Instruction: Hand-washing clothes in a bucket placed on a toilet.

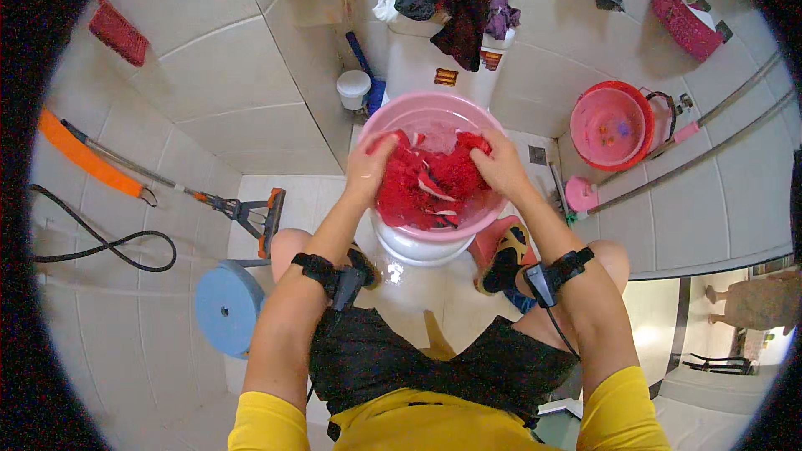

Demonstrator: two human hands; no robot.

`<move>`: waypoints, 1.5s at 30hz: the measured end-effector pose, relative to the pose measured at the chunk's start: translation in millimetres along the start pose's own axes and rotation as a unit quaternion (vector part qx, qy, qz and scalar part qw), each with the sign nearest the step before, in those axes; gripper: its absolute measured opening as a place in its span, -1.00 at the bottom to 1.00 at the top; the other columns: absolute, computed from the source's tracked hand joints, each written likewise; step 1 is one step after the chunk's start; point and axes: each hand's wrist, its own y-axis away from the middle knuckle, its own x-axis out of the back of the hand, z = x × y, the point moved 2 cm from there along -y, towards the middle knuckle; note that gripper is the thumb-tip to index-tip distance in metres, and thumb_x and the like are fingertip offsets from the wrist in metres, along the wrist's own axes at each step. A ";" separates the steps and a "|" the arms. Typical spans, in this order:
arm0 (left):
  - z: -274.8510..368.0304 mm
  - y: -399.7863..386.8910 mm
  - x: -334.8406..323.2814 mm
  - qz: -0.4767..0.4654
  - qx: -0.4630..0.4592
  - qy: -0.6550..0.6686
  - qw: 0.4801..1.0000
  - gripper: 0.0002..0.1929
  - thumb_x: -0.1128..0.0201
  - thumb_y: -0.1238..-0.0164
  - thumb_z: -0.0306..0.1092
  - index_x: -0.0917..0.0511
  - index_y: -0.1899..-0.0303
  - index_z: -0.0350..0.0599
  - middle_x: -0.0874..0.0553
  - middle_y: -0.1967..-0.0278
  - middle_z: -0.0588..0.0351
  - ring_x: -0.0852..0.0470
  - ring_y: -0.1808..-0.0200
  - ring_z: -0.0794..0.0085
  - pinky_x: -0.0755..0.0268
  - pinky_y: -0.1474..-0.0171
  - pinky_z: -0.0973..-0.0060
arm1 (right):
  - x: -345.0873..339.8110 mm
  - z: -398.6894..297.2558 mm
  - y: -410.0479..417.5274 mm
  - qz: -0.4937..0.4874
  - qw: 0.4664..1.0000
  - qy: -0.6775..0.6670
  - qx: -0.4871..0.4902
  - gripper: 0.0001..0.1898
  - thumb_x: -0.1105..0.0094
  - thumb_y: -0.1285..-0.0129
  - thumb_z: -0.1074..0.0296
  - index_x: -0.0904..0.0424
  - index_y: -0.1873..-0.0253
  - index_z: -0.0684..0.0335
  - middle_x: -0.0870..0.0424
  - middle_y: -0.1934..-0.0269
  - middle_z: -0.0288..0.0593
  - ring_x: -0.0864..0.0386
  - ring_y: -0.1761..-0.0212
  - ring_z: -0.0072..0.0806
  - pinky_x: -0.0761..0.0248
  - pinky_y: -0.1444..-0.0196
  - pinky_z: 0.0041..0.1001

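Observation:
A pink plastic basin (432, 103) holds water and a wet red garment (407, 191) with white and dark trim. My left hand (369, 163) grips the cloth at the basin's left side, thumb on top. Opposite it, my right hand (498, 163) has hold of another bunched part of the same cloth. Between the hands the fabric sags into the water, and its lower folds are partly hidden. The basin rests on a white round base (420, 254), probably the toilet bowl.
Dark clothes (463, 6) are heaped on the toilet tank behind the basin. A white tub (354, 89) stands left of it. Red and pink buckets (608, 125) hang at the right wall near long poles. A sponge mop (269, 222) and blue stool (227, 307) are at left.

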 end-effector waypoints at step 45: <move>67.3 12.6 -29.1 -0.305 -0.260 -0.384 0.832 -0.51 -0.48 -0.12 -0.12 -0.69 -0.07 -0.15 -0.75 0.03 -0.15 -0.71 -0.01 0.02 -0.52 -0.17 0.20 | -22.7 -12.5 9.5 -0.053 0.992 0.055 0.100 -0.73 -0.33 -0.03 0.31 -0.73 0.11 0.13 -0.65 0.21 0.17 -0.58 -0.04 0.17 -0.44 -0.22 -0.06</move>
